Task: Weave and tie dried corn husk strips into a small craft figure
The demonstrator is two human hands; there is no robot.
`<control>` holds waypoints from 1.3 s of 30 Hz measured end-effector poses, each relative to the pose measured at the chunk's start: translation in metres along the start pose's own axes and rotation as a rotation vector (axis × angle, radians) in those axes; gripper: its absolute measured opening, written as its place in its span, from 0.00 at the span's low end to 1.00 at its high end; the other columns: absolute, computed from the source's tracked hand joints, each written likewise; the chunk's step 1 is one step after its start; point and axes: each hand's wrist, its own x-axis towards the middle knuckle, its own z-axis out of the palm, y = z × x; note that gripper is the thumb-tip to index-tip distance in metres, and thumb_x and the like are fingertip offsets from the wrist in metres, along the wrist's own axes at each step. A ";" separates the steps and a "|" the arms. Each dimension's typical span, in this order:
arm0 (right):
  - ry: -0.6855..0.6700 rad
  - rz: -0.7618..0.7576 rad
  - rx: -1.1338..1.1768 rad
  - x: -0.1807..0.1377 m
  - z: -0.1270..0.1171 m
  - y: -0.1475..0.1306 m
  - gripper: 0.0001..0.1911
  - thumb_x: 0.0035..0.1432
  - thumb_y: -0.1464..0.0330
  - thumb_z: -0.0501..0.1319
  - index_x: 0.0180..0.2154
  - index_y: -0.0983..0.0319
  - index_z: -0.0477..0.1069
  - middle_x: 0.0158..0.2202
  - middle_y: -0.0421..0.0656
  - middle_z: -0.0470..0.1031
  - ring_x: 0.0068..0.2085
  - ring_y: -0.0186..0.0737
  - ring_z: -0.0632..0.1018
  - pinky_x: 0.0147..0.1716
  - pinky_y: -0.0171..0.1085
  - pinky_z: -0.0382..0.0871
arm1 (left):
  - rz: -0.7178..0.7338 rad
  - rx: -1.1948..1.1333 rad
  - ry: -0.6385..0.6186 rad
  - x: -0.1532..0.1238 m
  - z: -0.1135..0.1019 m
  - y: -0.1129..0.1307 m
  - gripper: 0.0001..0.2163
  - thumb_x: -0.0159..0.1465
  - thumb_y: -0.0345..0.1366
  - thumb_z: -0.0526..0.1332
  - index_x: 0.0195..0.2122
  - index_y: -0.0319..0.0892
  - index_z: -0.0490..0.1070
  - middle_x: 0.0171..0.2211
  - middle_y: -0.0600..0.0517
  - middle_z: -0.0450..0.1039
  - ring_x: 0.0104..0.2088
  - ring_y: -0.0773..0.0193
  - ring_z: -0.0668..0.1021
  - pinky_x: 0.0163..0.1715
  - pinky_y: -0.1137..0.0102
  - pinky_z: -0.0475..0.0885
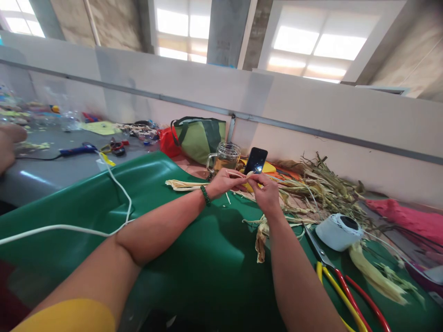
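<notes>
My left hand [225, 181], with a dark green bead bracelet at its wrist, has its fingers closed on a small pale piece of corn husk [249, 174]. The fingertips of my right hand [266, 194] pinch the same piece from the other side. A bundle of cream husk strips [185, 185] shows left of the bracelet; whether my left hand holds its far end is hidden. Below my right wrist, a dry brownish husk scrap [260, 242] lies on the green mat [207, 258]. Scissors [323, 258] with red and yellow handles lie open right of my right forearm.
Behind my hands stand a glass mug [226, 157] and an upright phone [256, 160]. A heap of dried husks [318, 184] and a white roll [339, 232] are at right. A white cable [119, 189] crosses the mat. Another person's hand [10, 138] shows at far left.
</notes>
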 end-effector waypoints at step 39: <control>-0.048 0.330 0.479 0.003 -0.004 -0.009 0.17 0.38 0.58 0.70 0.29 0.62 0.74 0.25 0.39 0.76 0.27 0.34 0.75 0.32 0.36 0.70 | -0.190 -0.302 0.046 -0.003 0.003 0.009 0.02 0.53 0.25 0.65 0.28 0.34 0.73 0.22 0.55 0.71 0.17 0.78 0.68 0.21 0.79 0.65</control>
